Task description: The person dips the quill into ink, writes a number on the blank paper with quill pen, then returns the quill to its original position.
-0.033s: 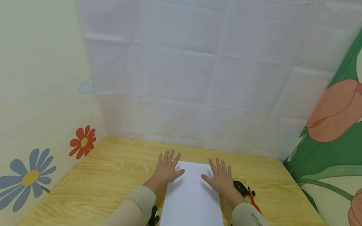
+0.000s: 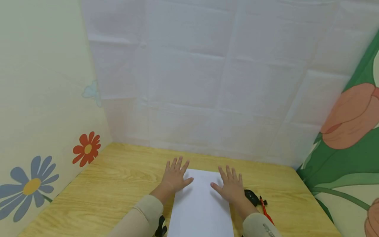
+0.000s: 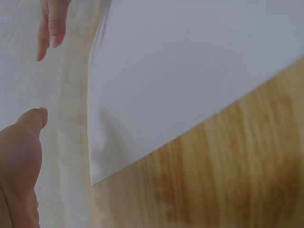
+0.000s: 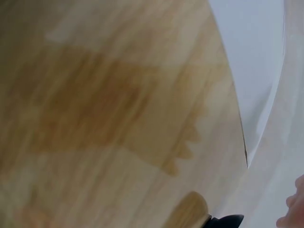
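A white sheet of paper (image 2: 199,210) lies lengthwise on the wooden table. Above its far left corner is my left hand (image 2: 175,177), palm down with fingers spread and the thumb pointing inward. Opposite it, my right hand (image 2: 231,188) spreads its fingers over the far right corner. Each hand casts a shadow on the paper, and neither holds anything. In the left wrist view, part of the left hand (image 3: 20,166) shows at the left, with the sheet's corner (image 3: 109,161) beside it. Only fingertips (image 4: 293,206) of the right hand enter the right wrist view.
Just right of my right wrist lie a rounded black object (image 2: 251,197) and a slim red pen-like thing (image 2: 265,210). Another black object (image 2: 161,227) sits by my left sleeve. White sheeting (image 2: 192,82) hangs behind the wood-grain table (image 2: 124,174), with flower-patterned walls on both sides.
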Demonstrator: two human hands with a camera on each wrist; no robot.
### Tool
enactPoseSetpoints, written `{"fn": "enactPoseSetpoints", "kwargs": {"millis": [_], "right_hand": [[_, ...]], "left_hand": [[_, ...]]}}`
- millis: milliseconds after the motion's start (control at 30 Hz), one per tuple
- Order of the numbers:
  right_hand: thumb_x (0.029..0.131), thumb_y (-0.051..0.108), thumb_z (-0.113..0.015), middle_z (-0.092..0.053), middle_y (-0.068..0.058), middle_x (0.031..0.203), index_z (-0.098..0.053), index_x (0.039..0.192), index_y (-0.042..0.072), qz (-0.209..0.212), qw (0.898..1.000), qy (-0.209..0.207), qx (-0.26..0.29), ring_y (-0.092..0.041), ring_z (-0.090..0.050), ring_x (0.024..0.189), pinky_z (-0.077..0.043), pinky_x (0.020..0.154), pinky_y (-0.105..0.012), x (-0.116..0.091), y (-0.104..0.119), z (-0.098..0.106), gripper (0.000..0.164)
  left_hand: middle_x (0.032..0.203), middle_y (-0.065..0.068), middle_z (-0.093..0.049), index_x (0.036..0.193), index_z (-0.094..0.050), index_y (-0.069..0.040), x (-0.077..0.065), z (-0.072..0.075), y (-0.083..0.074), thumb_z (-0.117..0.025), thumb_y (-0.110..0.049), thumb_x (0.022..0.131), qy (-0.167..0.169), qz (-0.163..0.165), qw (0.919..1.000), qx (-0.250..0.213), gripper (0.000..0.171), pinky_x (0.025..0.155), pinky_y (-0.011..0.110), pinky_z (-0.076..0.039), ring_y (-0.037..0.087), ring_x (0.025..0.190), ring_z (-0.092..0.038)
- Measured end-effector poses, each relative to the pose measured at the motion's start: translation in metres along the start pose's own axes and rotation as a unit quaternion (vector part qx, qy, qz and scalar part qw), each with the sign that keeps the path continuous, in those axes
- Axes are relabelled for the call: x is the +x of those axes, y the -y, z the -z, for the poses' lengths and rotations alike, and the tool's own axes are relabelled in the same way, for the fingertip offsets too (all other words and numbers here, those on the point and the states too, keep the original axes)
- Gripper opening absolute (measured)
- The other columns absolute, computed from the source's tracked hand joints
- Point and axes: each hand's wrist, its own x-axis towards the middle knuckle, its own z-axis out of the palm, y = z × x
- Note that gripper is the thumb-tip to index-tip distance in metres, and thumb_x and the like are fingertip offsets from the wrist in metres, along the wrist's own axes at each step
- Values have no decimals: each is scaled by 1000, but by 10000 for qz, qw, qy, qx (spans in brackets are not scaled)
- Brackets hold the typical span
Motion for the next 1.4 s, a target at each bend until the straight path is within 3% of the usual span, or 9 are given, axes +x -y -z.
{"fn": "enactPoseSetpoints", "kwargs": {"millis": [333,700,867,1067,1267,1400], "right_hand": [[93,60,-52,-20,-20,162,-25,157,16,-92,9999,-96,12,-43,-15,150,-9,119,-64,-6,-7,2,83],[94,54,-55,-22,-22,161,-24,156,11,-360,9989,-264,131,-43,-18,149,-13,120,-62,-29,-27,14,81],[95,55,-53,-22,-21,161,-24,156,11,-274,9994,-200,24,-40,-19,150,-16,119,-61,-33,-15,16,81],[95,53,-54,-21,-20,162,-25,156,12,84,9996,-128,254,-39,-18,150,-16,120,-59,-32,7,27,79],[94,50,-58,-22,-18,162,-25,156,13,-58,9985,-105,532,-37,-19,150,-18,121,-56,-51,5,33,80],[93,49,-60,-25,-17,161,-27,156,13,-185,9959,-138,876,-38,-23,149,-23,117,-61,-63,-2,34,79]], "left_hand": [[164,17,-16,156,-26,-11,-4,4,-4,-49,-58,95,108,-30,9999,5,80,121,58,-10,38,152,-14],[163,19,-17,154,-26,-2,-3,-7,-23,-54,-55,94,202,-426,9986,-242,85,122,58,-9,38,152,-13],[163,21,-16,153,-27,0,-15,-8,-9,-55,-54,93,206,-391,9980,-453,86,121,59,-8,40,151,-12],[161,25,-18,151,-29,4,-36,-6,14,-58,-51,93,182,-283,9970,-697,86,119,62,-10,44,149,-14],[161,25,-16,151,-27,6,-51,-4,18,-58,-55,92,542,-555,9917,-1026,90,119,64,-13,45,149,-15],[160,26,-20,150,-28,8,-60,-3,16,-62,-54,90,613,-694,9874,-1285,92,118,64,-15,46,148,-17]]}}
